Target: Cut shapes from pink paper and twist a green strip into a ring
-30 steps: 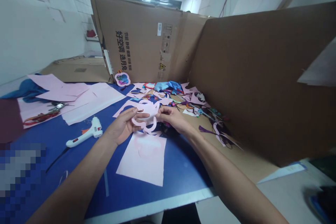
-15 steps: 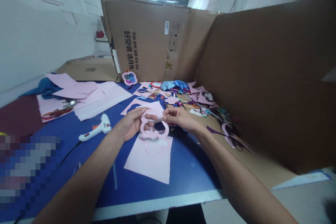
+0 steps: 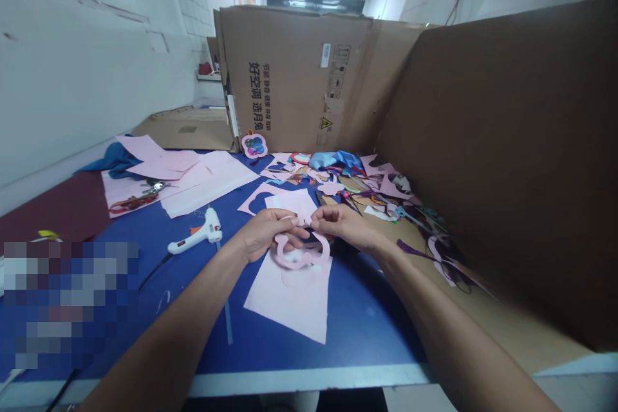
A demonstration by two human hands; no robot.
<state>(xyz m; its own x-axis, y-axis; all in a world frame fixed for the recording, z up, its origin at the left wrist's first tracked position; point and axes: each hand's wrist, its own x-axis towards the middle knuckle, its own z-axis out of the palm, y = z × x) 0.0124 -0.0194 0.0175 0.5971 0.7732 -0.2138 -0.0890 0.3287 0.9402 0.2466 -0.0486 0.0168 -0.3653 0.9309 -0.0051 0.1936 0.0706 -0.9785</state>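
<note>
Both my hands meet over the middle of the blue table. My left hand and my right hand each pinch the top of a pink paper cut-out ring with a wavy outline. The ring hangs from my fingers just above a pink paper sheet that lies flat on the table. A curved line shows on that sheet under the ring.
A white glue gun lies left of my hands. Pink sheets and scissors sit farther left. Coloured paper scraps pile up behind my hands. Tall cardboard walls close off the back and right.
The pink ring has dropped lower, closer to the flat sheet, with both hands still pinching it. The camera has shifted, so everything sits further right in view.
</note>
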